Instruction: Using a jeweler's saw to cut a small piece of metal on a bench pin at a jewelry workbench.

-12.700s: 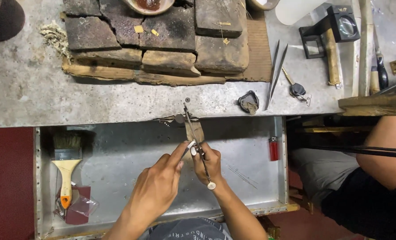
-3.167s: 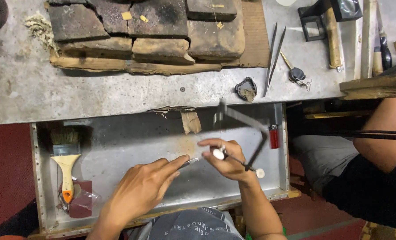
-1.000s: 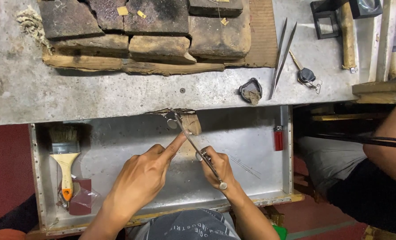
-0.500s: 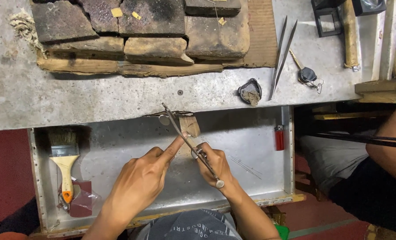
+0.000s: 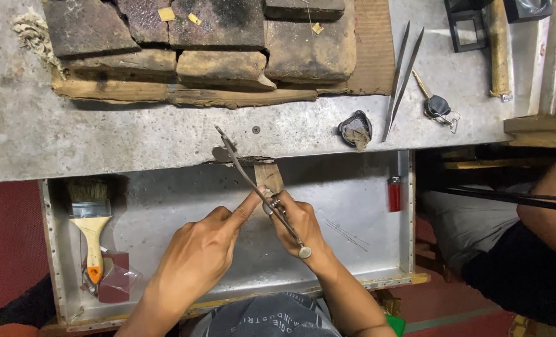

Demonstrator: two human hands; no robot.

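My right hand (image 5: pixel 300 219) is closed around the handle of a thin metal saw frame (image 5: pixel 247 176). The frame slants up and left from a round knob below my palm to the edge of the grey bench top (image 5: pixel 103 140). My left hand (image 5: pixel 197 261) has its fingers curled and its index finger stretched out. That fingertip presses a small piece, mostly hidden, against the wooden peg (image 5: pixel 269 175) that sticks out from the bench edge, right beside the saw blade. Both hands work over the open metal drawer (image 5: pixel 353 209).
A paintbrush (image 5: pixel 91 218) and a red pouch (image 5: pixel 119 281) lie at the drawer's left, a red lighter (image 5: pixel 395 193) at its right. Charred bricks (image 5: pixel 215 37), tweezers (image 5: pixel 399 81), a key (image 5: pixel 437 105) and a dark dish (image 5: pixel 355 128) sit on the bench. Another person's arm (image 5: pixel 555 206) is at right.
About three seconds ago the saw was held off to the right of the peg. It has come back to the peg and now slides up and left along it.
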